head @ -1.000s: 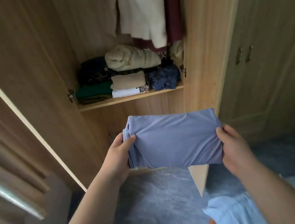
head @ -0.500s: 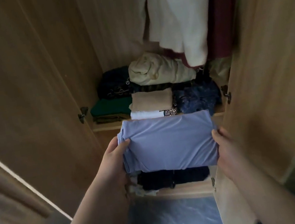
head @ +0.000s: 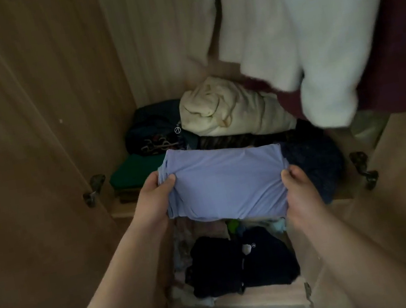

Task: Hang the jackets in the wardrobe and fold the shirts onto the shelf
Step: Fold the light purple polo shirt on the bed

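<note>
A folded lilac-blue shirt [head: 228, 182] is held level between both hands at the front of the wardrobe shelf [head: 122, 211]. My left hand [head: 154, 200] grips its left edge, thumb on top. My right hand [head: 300, 188] pinches its right edge. The shirt's far half lies over the middle pile on the shelf and hides it. A white jacket [head: 322, 24] and a dark red garment [head: 398, 38] hang above at the right.
On the shelf lie a green folded shirt [head: 134, 172], a dark bundle [head: 151, 130], a cream rolled garment [head: 229, 111] and a navy item [head: 317, 161]. Black folded clothes [head: 243, 263] fill the lower shelf. Wardrobe doors with hinges [head: 94, 189] flank both sides.
Both hands have carried the folded shirt forward and up from in front of the wardrobe onto the shelf's middle pile. The view has moved closer into the wardrobe.
</note>
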